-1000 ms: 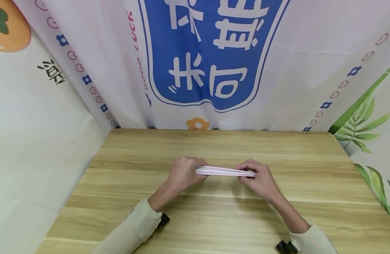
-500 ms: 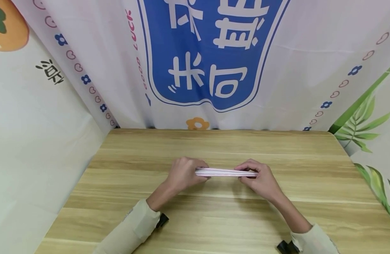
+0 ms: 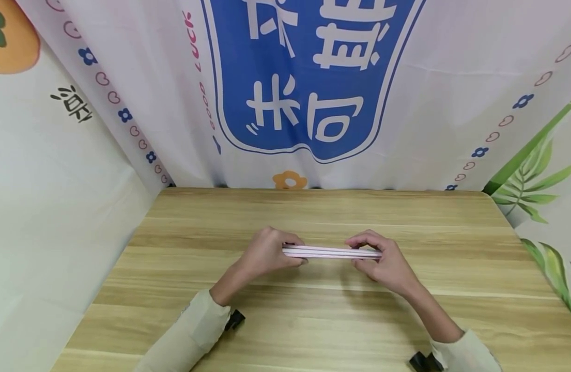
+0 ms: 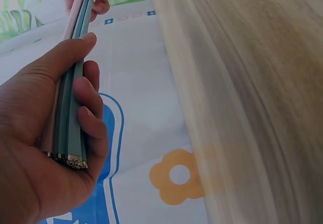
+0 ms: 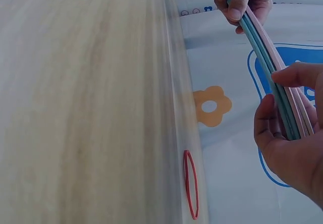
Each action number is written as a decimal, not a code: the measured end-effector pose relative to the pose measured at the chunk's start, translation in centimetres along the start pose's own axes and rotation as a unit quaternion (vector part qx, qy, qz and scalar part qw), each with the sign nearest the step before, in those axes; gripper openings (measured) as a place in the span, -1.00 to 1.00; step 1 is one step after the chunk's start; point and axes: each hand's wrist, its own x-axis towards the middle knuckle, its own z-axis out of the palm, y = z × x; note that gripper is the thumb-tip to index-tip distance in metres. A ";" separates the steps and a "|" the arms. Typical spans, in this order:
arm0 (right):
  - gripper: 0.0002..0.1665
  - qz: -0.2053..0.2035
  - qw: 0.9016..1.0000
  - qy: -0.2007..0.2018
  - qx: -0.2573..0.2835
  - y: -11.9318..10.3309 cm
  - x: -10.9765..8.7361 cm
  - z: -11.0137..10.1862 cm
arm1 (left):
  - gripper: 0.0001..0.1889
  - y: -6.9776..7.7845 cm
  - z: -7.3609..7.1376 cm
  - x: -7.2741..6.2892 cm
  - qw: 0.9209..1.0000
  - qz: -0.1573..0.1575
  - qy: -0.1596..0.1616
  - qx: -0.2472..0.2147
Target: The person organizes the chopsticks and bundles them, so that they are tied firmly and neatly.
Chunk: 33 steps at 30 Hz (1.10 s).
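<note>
A bundle of chopsticks (image 3: 329, 252) is held level over the table between both hands. The wrist views show green and pink sticks side by side, with patterned metallic-looking ends (image 4: 70, 159) at the left hand. My left hand (image 3: 267, 251) grips one end, thumb on one side and fingers curled round the other. At the opposite end my right hand (image 3: 380, 261) holds the bundle between thumb and fingers. In the right wrist view a red rubber band (image 5: 191, 184) lies on the tabletop near its edge, below the chopsticks.
The wood-grain table (image 3: 285, 320) extends under both arms. A white printed curtain (image 3: 452, 103) hangs along its back edge, and pale patterned sheets (image 3: 57, 206) cover the sides. A black wrist camera (image 3: 235, 320) sits at the left cuff, another at the right.
The hands have moved slightly apart, left hand leftward and right hand rightward, showing a longer stretch of the chopsticks. Both keep their hold. The head view has shifted a little.
</note>
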 end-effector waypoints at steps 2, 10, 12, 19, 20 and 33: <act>-0.51 -0.004 1.000 -0.006 0.001 -0.1 -0.1 -0.1 | -0.81 0.0 -0.2 0.0 1.000 0.000 -0.001 -0.002; -0.36 -0.014 0.999 -0.009 0.050 -0.1 -0.9 -0.8 | -0.78 0.1 -0.5 0.1 1.000 -0.005 0.003 0.001; -0.30 -0.019 0.998 -0.004 0.063 -0.1 -1.0 -0.8 | -0.78 0.1 -0.6 0.1 1.000 -0.004 0.005 0.001; -0.17 -0.036 0.990 -0.004 0.136 -0.3 -1.2 -0.2 | -0.79 0.1 -0.1 0.0 1.000 0.016 0.009 0.003; -0.16 -0.036 0.989 -0.004 0.140 -0.3 -1.2 0.0 | -0.80 0.1 -0.1 0.0 1.000 0.019 0.011 0.004; -0.17 -0.030 0.997 0.039 0.060 -0.3 -1.2 0.7 | -0.83 1.2 0.5 -0.3 0.998 0.036 0.034 0.036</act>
